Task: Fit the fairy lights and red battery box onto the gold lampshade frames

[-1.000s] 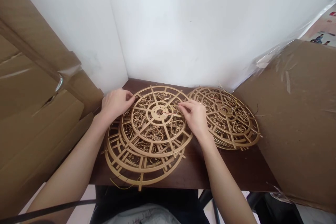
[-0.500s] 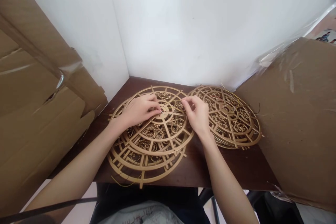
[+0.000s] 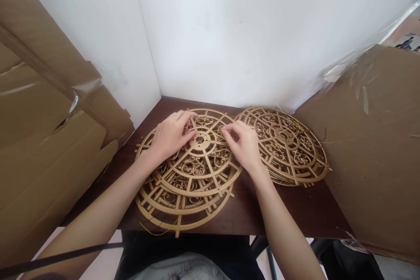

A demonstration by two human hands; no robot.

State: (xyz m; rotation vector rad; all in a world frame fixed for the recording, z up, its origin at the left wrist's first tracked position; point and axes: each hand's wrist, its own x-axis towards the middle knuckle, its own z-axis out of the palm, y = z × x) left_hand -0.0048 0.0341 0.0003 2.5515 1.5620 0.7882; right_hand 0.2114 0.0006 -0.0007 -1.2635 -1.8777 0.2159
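A gold-coloured round openwork disc (image 3: 206, 151) with scrollwork and a holed hub lies on top of a stack of similar discs on the dark table. My left hand (image 3: 170, 135) rests over its left side, thumb and fingers apart at the left of the hub, with nothing visible between them. To the right of the hub, my right hand (image 3: 242, 142) has thumb and forefinger pinched together on what looks like a thin wire, mostly lost against the disc. Under the top disc, another disc (image 3: 193, 226) juts out toward the table's front edge.
At the right stands a second stack of gold discs (image 3: 297, 179) with loose thin wires on it. A yellowish wire (image 3: 149, 229) hangs at the front edge. Cardboard panels (image 3: 370, 153) flank the dark table (image 3: 243, 214), and a white wall (image 3: 229, 43) rises behind.
My left fingers have opened from a pinch at the hub and moved slightly left. My right hand has shifted a little left and stays pinched.
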